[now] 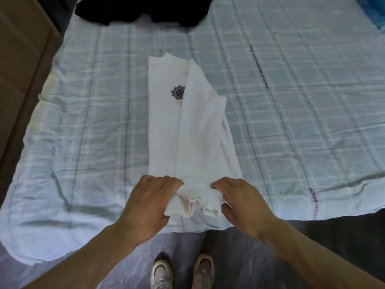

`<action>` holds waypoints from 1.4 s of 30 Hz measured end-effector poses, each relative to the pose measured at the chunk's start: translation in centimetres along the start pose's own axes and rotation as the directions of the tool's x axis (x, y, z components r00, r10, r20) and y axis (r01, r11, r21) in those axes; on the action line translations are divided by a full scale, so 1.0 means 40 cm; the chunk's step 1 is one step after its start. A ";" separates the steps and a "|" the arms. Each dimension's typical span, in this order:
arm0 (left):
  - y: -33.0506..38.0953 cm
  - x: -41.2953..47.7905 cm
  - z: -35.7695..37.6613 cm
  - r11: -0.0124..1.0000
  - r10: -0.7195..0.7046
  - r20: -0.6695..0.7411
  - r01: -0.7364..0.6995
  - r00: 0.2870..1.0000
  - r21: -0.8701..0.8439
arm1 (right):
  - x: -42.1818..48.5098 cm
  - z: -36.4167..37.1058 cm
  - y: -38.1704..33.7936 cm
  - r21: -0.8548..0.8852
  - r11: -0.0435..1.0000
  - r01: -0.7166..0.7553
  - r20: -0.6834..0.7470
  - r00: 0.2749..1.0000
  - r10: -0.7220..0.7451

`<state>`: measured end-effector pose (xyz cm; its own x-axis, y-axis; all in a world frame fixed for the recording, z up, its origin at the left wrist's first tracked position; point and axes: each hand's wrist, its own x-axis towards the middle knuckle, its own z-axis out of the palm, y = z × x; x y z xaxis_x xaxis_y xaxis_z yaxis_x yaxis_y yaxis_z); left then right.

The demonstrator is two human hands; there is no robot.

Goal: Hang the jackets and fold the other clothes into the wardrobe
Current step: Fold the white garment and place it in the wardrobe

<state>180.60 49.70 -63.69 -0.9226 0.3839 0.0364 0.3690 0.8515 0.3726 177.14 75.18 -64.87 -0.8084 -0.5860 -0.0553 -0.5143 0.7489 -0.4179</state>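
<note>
On the bed (291, 101), over a pale checked quilt, a white shirt (193, 126) lies folded into a long strip. Both hands grip its bunched near hem: left hand (150, 203) and right hand (241, 203), fingers curled into soft cloth. Black clothes (141, 11) sit crumpled far off.

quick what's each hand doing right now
left hand: grips the near hem of the white shirt
right hand: grips the same hem
</note>
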 end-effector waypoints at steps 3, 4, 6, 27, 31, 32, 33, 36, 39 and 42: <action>0.008 0.036 -0.046 0.986 -0.112 -0.050 0.105 0.992 -0.133 | 0.040 -0.072 0.011 0.043 0.998 0.035 0.020 0.999 -0.036; 0.007 0.051 -0.062 0.962 -0.162 -0.062 0.144 0.985 -0.231 | 0.058 -0.098 0.015 0.079 0.996 0.042 0.033 0.998 -0.045; 0.004 0.079 -0.094 0.885 -0.238 -0.061 0.190 0.969 -0.424 | 0.099 -0.147 0.025 0.203 0.979 0.037 0.075 0.996 -0.053; -0.347 0.527 -0.138 0.587 -0.413 0.046 0.305 0.910 -0.750 | 0.669 -0.295 0.180 0.362 0.905 -0.223 0.165 0.971 0.173; -0.396 0.591 -0.137 0.561 -0.464 -0.011 0.284 0.886 -0.778 | 0.744 -0.302 0.209 0.396 0.896 -0.198 0.150 0.977 0.150; -0.407 0.606 -0.141 0.553 -0.474 -0.017 0.283 0.880 -0.784 | 0.765 -0.306 0.216 0.401 0.897 -0.187 0.138 0.980 0.142; -0.417 0.623 -0.148 0.551 -0.483 -0.026 0.281 0.875 -0.785 | 0.788 -0.310 0.224 0.412 0.893 -0.181 0.129 0.982 0.139; -0.454 0.687 -0.174 0.558 -0.532 -0.067 0.290 0.844 -0.778 | 0.881 -0.324 0.245 0.445 0.877 -0.181 0.108 0.983 0.149; -0.532 0.776 -0.170 0.549 -0.616 -0.053 0.381 0.786 -0.744 | 1.003 -0.313 0.288 0.416 0.880 -0.231 0.114 0.973 0.201; -0.619 0.846 -0.109 0.492 -0.694 0.095 0.566 0.714 -0.661 | 1.117 -0.246 0.356 0.312 0.873 -0.375 0.239 0.920 0.310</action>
<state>139.75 40.05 -67.67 -0.9041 -0.2825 -0.3207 -0.4149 0.4002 0.8171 130.90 62.69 -64.37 -0.8351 -0.3812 -0.3967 -0.0566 0.7768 -0.6272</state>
